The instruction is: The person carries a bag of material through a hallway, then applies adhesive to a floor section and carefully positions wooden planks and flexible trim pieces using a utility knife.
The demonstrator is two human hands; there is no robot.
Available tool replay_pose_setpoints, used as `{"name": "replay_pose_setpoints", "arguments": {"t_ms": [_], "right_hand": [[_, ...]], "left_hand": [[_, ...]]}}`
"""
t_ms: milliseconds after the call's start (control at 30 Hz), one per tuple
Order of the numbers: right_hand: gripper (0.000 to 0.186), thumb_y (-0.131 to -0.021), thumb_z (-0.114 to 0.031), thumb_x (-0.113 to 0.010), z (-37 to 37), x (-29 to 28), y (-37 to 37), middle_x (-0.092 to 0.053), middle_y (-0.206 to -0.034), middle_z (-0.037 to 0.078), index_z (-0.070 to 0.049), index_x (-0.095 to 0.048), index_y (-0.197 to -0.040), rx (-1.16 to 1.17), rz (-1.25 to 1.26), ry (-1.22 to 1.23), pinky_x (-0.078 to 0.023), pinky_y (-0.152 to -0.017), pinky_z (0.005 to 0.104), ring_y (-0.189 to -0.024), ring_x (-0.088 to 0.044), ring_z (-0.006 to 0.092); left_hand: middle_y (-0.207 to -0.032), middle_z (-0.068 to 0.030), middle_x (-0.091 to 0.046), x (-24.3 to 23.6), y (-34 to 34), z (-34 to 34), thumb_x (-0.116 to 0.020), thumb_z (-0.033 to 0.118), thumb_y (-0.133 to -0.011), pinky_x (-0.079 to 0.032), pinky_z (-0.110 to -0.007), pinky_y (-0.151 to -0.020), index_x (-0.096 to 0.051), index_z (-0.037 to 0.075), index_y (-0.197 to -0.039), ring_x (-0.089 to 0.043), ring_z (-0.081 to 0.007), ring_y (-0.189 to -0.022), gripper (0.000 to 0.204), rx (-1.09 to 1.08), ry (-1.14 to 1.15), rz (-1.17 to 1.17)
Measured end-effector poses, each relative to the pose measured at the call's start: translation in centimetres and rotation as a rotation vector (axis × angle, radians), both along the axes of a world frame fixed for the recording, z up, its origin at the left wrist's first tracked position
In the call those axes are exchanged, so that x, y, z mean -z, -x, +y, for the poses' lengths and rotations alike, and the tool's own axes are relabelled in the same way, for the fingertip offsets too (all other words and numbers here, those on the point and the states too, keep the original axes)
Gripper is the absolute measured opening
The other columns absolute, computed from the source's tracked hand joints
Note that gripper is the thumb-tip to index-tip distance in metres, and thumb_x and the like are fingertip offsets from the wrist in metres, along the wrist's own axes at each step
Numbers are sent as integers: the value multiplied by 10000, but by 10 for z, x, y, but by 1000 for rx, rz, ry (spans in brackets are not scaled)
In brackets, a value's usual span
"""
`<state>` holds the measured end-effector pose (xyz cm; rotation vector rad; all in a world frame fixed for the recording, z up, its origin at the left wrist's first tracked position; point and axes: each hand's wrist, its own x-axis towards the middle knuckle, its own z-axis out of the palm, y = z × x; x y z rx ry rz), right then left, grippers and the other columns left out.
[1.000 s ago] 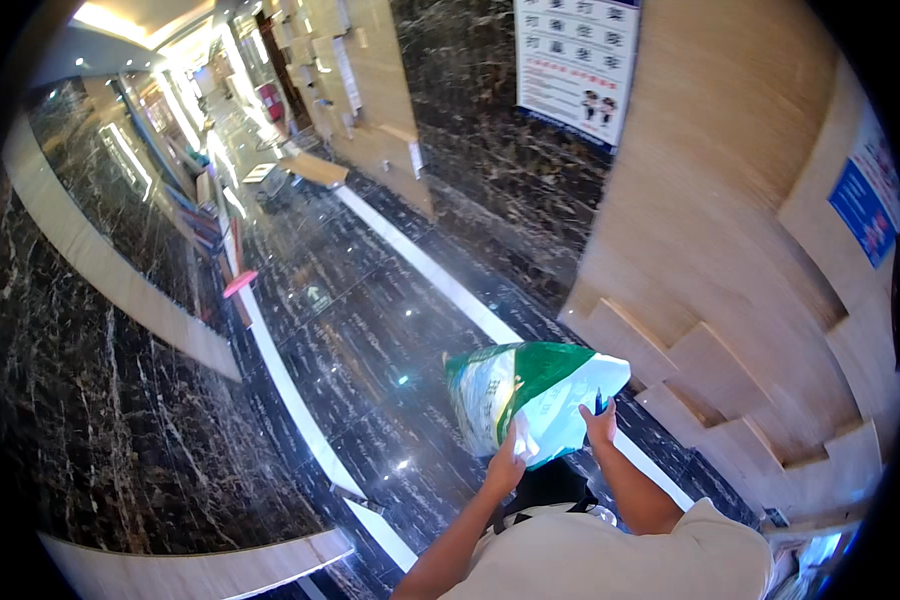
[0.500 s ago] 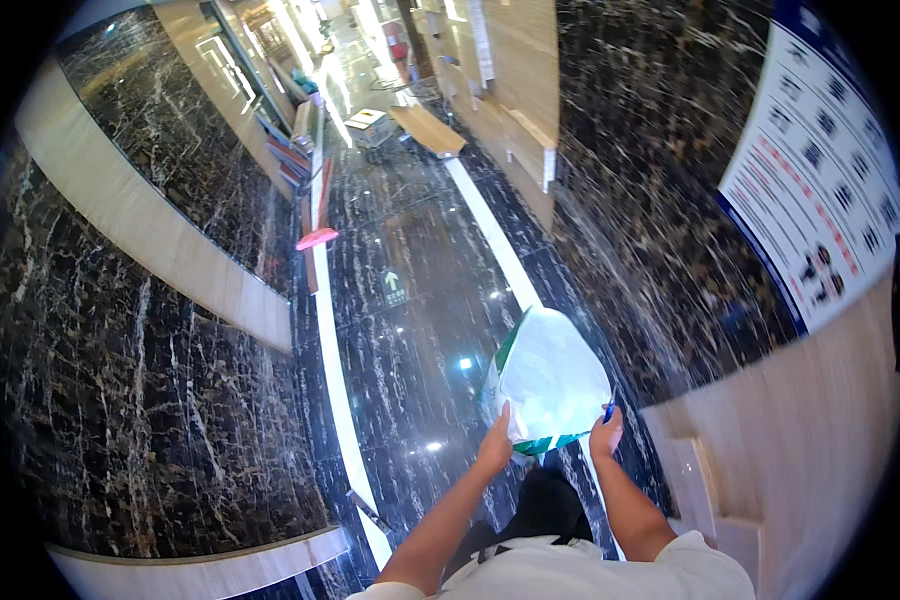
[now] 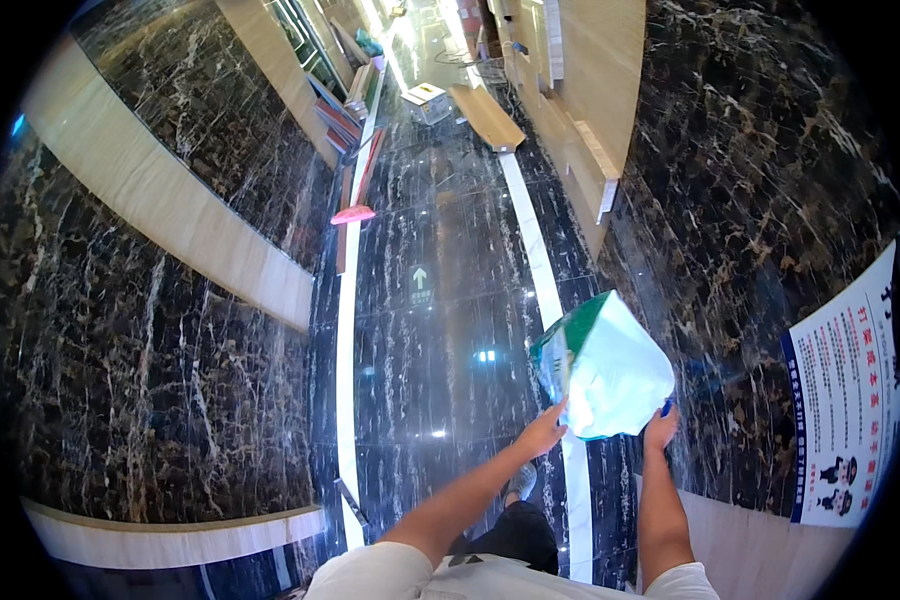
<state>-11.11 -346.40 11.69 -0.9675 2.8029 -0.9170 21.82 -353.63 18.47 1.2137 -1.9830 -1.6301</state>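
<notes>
Out in front of my body I hold a large green-and-white bag (image 3: 620,375) with a white face turned up and a green printed side on its left. My left hand (image 3: 544,430) grips its lower left edge, with fingers partly hidden behind it. At the lower right edge my right hand (image 3: 661,428) is closed on the bag. A small dark blue thing (image 3: 668,408) shows at the right fingers; its kind cannot be made out. What the bag contains is not visible.
Dark marble walls flank a polished corridor floor (image 3: 440,330). Ahead lie a pink item (image 3: 352,214), a white box (image 3: 425,103) and a long tan board (image 3: 488,118). Planks (image 3: 338,125) lean at the left wall. A printed poster (image 3: 845,400) hangs on the right.
The bag and both hands have shifted right in view, and more of the bag's green side shows. The view has turned; the box and board appear closer, and a shoe shows below.
</notes>
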Motion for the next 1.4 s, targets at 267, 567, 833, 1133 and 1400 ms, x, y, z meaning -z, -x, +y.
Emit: {"name": "replay_pose_setpoints", "arguments": {"t_ms": [267, 567, 833, 1133, 1400], "right_hand": [[329, -949, -234, -561, 62, 78, -4, -677, -991, 288, 68, -634, -1056, 70, -245, -9, -493, -828, 494, -960, -653, 440], [158, -917, -181, -595, 285, 242, -155, -639, -625, 93, -46, -614, -838, 160, -571, -546, -481, -414, 378, -470, -612, 227], [57, -888, -117, -559, 111, 155, -127, -606, -626, 83, -118, -589, -839, 82, -981, -297, -374, -335, 312, -436, -552, 192], [66, -819, -3, -561, -196, 2, -112, -591, -651, 55, -65, -549, -841, 204, -964, 186, -385, -383, 258, -449, -506, 138], [59, -910, -93, -591, -257, 23, -214, -594, -651, 57, -111, -538, -893, -71, -1033, -143, -358, -359, 263, -458, -545, 156]], "left_hand": [[-1278, -214, -613, 89, -97, 40, -554, 232, -928, -460, -444, -995, -513, 92, -1408, -596, -379, -1151, 503, 59, 13, -186], [-1176, -172, -677, 77, -359, 157, -599, 292, -866, -502, -469, -951, -698, 103, -1116, -625, -366, -1126, 328, 32, -360, -1057], [-1096, -210, -690, 113, -374, 116, -499, 241, -878, -520, -485, -909, -737, 71, -1004, -666, -382, -1024, 318, -215, -296, -966], [-1009, -214, -705, 133, -408, -142, -472, 283, -898, -520, -483, -885, -705, 39, -1100, -674, -402, -965, 393, -287, -107, -796], [-995, -194, -711, 145, -436, -324, -558, 294, -873, -524, -468, -843, -674, 89, -1181, -678, -378, -932, 388, -505, -160, -506]]}}
